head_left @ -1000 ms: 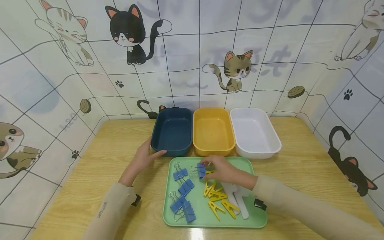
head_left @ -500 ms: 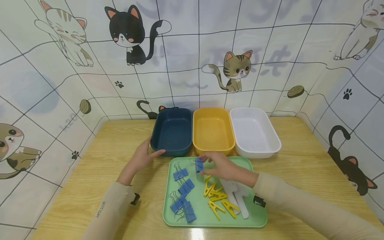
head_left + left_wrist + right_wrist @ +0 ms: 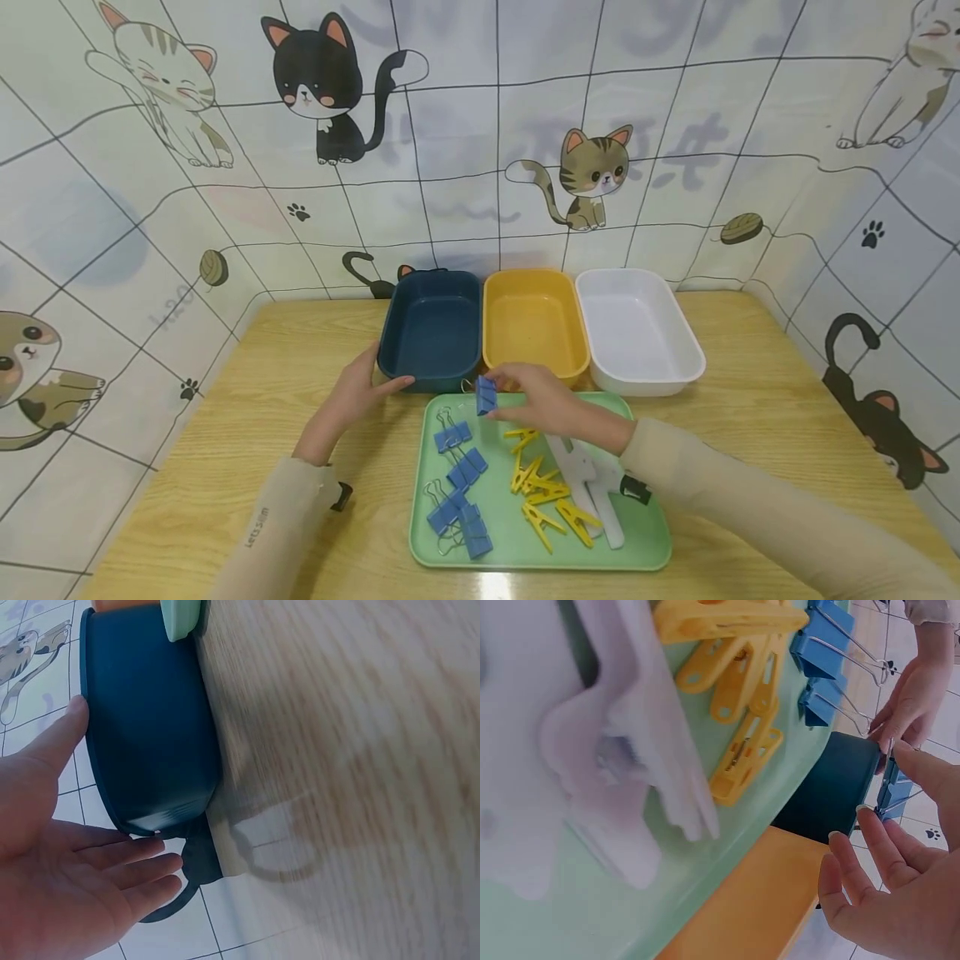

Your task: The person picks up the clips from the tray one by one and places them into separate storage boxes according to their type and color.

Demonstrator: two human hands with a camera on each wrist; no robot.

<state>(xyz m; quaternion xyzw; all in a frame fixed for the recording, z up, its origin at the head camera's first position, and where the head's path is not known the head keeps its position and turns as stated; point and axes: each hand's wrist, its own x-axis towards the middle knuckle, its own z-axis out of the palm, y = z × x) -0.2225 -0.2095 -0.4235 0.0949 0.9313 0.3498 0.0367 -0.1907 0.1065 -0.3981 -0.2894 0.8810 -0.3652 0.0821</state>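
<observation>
My right hand (image 3: 546,406) pinches a blue binder clip (image 3: 486,396) between thumb and fingers, above the far edge of the green tray (image 3: 510,542) and close to the front of the dark blue bin (image 3: 431,329). In the right wrist view, the clip (image 3: 893,787) shows its wire handles. At the bin's left front corner is my left hand (image 3: 352,406); the left wrist view has its thumb at the rim and its other fingers extended by the bin's end. Several more blue binder clips (image 3: 467,468) lie on the tray's left side.
Yellow clothespins (image 3: 536,483) and white plastic pieces (image 3: 581,483) lie on the tray's right side. A yellow bin (image 3: 534,325) and a white bin (image 3: 637,329) stand right of the dark blue one. Cat-patterned walls rise behind and beside the wooden table (image 3: 247,375).
My right hand has carried the binder clip up and left, from over the tray to near the dark blue bin's front. The left hand has stayed at the bin.
</observation>
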